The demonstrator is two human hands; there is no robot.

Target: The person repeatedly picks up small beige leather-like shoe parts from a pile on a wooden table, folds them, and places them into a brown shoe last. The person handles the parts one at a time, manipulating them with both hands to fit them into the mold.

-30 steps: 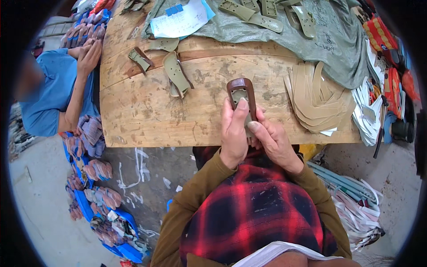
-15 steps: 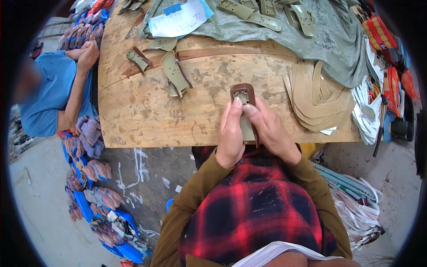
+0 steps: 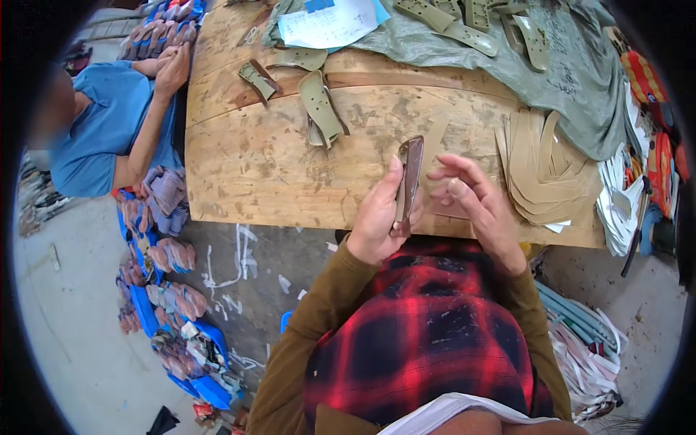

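In my left hand (image 3: 378,217) is a long, narrow shoe-sole piece (image 3: 410,174), olive with a brown covering. It stands tilted on its side, its brown face turned to the right, with my thumb along its left edge. My right hand (image 3: 480,204) is raised off it just to the right, fingers apart and slightly curled, with nothing seen between them. A pale tan strip (image 3: 437,134) lies on the table beyond the hands. More olive pieces with holes and brown edging (image 3: 319,109) lie to the left.
A wooden table (image 3: 246,167) spans the front. Tan curved strips (image 3: 536,174) are fanned out on the right. A grey-green sheet (image 3: 464,61) bears several olive pieces and papers (image 3: 333,25). A person in a blue shirt (image 3: 116,109) sits at left, near bundled soles (image 3: 174,301).
My right hand has let go of the sole piece and moved right. My left hand has turned the piece onto its side. The view has shifted, so the table appears farther right.
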